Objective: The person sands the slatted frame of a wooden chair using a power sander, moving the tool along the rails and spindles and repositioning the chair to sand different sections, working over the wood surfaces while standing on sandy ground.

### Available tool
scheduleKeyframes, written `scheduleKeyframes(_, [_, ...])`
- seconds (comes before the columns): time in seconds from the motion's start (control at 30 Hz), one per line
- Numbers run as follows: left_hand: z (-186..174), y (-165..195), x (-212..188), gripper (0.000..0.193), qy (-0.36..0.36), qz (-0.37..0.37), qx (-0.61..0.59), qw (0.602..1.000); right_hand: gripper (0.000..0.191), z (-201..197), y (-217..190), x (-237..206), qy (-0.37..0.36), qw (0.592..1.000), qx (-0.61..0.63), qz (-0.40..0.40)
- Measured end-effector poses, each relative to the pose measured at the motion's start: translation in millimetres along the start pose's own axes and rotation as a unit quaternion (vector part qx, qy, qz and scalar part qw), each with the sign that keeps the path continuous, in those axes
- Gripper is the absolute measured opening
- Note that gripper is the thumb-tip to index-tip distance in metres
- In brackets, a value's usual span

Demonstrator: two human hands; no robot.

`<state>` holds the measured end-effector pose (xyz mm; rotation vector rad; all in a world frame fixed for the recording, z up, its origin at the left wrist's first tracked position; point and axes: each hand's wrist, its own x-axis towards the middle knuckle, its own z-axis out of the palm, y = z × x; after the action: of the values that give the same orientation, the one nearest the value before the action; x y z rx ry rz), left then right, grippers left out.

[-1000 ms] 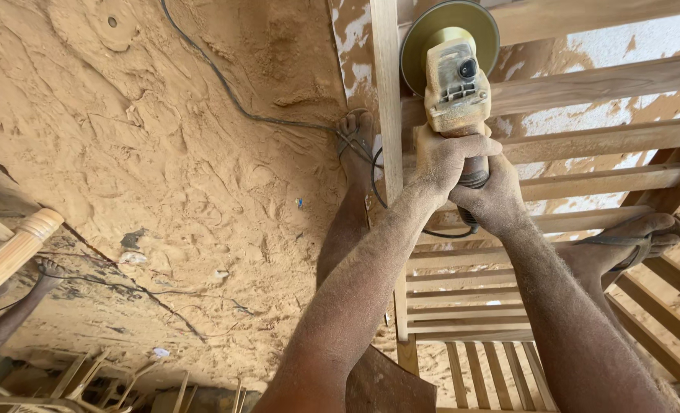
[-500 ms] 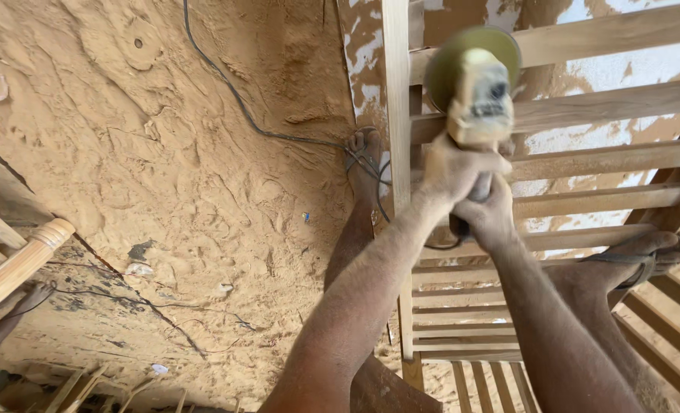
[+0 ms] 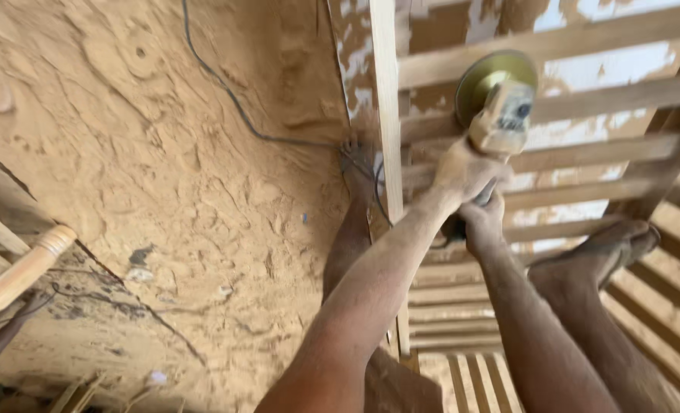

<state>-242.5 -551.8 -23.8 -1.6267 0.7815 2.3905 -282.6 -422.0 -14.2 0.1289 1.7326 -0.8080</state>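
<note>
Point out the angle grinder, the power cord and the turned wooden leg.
angle grinder (image 3: pixel 500 115): head view, on its dusty motor body.
power cord (image 3: pixel 236 107): head view, mid-run across the sawdust.
turned wooden leg (image 3: pixel 22 271): head view, on the shaft near its rounded end.

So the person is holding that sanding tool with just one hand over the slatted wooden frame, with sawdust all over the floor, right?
Not quite: the head view shows both hands on the sanding tool, the left hand nearer its head and the right hand behind. It is over the slatted wooden frame, and sawdust covers the floor.

Sawdust-covered floor (image 3: pixel 164 153), black cable (image 3: pixel 225 92), turned wooden leg (image 3: pixel 18 275)
</note>
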Motion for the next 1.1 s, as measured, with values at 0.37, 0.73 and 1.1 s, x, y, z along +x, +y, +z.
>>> scheduleKeyframes(0.37, [92.2,-18.1,77.2,0.027,0.047,0.057,-0.133,0.988,0.062,-120.6,-25.0,67.8,-0.072,0.995,-0.046,-0.056])
scheduleKeyframes(0.73, [283.9,73.8,162.0,0.042,-0.003,0.046,0.196,0.979,0.049,-251.2,-66.8,113.1,0.05,0.978,0.195,-0.061])
scheduleKeyframes(1.1, [291.1,47.9,162.7,0.045,0.022,-0.042,0.248,0.968,0.051,-252.1,-43.1,103.0,0.054,0.973,0.224,-0.036])
